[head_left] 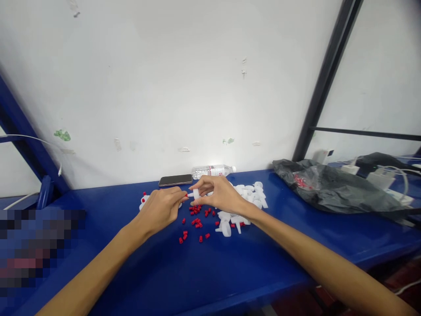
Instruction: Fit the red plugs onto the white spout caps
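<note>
Head view: toward the back edge of the desk [197, 276], the left hand [162, 207] pinches a small red cap [187, 195] at the spout of a white piece [196, 193] in the right hand [221, 193]. A slack pinch could drop the cap among loose caps [201, 239]. The bottle [208, 171] limits room behind; the front edge offers more.

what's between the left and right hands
In the head view, a white plastic piece held by the right hand and a red cap at the left hand.

Slender bare forearms, no sleeves, bare left hand [163, 206], bare right hand [222, 193], long slim fingers
</note>
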Demonstrator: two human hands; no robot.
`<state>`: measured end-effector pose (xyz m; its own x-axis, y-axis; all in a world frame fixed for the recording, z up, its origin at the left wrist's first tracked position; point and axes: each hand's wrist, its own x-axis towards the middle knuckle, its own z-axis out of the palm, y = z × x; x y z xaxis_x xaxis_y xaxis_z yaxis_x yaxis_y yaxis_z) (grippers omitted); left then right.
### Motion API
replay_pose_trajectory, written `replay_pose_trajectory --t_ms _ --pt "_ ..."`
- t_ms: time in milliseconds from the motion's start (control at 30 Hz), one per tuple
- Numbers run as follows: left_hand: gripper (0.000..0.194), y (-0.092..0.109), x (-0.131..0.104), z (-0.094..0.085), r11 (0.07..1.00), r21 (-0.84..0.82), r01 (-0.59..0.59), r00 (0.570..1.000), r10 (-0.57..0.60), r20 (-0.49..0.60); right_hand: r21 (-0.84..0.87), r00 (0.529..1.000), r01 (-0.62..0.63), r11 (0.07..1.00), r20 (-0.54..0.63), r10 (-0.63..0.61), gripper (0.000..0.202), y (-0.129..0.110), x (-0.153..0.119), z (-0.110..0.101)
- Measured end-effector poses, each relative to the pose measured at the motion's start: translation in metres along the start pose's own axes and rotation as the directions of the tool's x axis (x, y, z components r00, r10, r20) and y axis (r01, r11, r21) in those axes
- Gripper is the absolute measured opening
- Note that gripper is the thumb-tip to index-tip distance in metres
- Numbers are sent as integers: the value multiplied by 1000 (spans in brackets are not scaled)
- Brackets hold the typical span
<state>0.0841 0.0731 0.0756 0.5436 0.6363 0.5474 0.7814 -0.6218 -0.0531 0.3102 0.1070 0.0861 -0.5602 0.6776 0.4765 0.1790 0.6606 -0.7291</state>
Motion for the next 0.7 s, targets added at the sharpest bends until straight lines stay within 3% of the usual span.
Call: replay_pose_trajectory --t_ms 200,400,700 --pt "31 1 -1 -1 997 -11 -70 987 68 -146 173 995 -88 981 59 79 35 0 -1 1" --pt "31 4 0 -7 993 49 -112 979 118 -164 351 980 -187 918 125 151 38 2 0 1" --pt "34 7 1 -9 998 31 -50 999 50 -4 413 956 -280 867 203 212 40 7 2 1"
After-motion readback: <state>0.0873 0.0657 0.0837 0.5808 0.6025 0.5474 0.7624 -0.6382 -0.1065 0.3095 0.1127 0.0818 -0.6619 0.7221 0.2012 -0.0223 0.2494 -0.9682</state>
